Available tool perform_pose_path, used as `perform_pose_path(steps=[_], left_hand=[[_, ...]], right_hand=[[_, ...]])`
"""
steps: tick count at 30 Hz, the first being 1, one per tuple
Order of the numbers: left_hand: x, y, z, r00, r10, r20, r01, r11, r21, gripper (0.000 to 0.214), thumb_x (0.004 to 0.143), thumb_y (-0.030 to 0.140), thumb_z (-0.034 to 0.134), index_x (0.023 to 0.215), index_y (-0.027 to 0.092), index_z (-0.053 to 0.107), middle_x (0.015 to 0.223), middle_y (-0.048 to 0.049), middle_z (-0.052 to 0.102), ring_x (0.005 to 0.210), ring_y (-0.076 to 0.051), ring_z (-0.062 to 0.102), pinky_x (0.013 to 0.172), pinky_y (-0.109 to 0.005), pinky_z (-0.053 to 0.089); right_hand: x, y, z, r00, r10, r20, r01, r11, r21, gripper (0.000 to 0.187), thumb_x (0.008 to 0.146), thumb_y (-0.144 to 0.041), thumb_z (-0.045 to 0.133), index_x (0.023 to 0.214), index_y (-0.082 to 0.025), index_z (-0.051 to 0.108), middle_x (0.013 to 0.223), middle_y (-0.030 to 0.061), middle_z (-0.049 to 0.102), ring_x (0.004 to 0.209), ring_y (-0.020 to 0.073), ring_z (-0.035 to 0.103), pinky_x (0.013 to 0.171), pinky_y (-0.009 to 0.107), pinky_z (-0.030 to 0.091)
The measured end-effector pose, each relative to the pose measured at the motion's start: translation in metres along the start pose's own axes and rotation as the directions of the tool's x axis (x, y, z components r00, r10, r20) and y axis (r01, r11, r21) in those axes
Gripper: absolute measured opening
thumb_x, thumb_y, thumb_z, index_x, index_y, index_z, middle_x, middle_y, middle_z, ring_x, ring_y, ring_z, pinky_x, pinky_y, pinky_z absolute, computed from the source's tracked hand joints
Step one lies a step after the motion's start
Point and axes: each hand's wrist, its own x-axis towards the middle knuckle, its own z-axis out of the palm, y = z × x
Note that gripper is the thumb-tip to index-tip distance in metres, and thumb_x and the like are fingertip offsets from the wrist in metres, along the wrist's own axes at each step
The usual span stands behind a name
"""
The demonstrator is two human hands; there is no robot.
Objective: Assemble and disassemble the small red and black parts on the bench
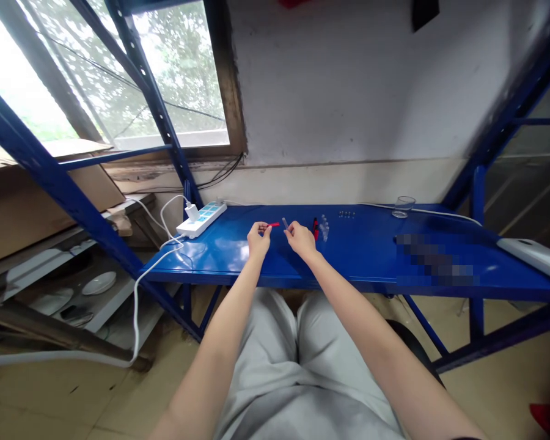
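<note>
Both my hands are stretched out over the blue metal shelf (238,256). My left hand (258,239) is closed in a pinch on a small red piece (273,225) that sticks out to the right. My right hand (300,239) is closed on a thin clear tube (285,222) that points up and left. The two pieces are a short gap apart. Just right of my right hand stand a red and black item (315,228) and a cluster of small clear vials (324,230).
A white power strip (201,220) with a plugged charger and white cable lies at the shelf's left end. A row of small dark parts (346,214) and a clear glass cup (403,206) sit near the back. Blue rack posts frame both sides; a window is upper left.
</note>
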Motion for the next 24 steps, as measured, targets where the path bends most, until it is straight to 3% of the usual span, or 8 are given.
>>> perform_pose_path(steps=[5,24], left_hand=[[-0.001,-0.001,-0.002,0.999,0.007,0.037,-0.006,1.0,-0.029,0.008,0.075,0.024,0.053,0.079,0.017,0.054,0.074,-0.0021,0.058,0.069,-0.011,0.055,0.066,-0.023,0.045],[-0.002,-0.002,-0.002,0.999,0.031,0.031,-0.032,0.999,0.011,0.009,0.077,0.025,0.053,0.08,0.017,0.055,0.076,-0.0029,0.059,0.071,-0.012,0.055,0.068,-0.024,0.045]], right_hand=[[0.0,0.0,0.013,0.999,0.038,0.028,-0.036,0.996,-0.077,0.014,0.086,-0.031,0.045,0.089,-0.02,0.053,0.083,0.0058,0.065,0.075,0.0182,0.061,0.059,0.025,0.037],[-0.008,0.004,0.015,0.996,-0.06,0.061,0.07,0.983,-0.173,0.011,0.086,-0.027,0.045,0.09,-0.02,0.053,0.085,0.0065,0.065,0.076,0.019,0.061,0.063,0.027,0.038]])
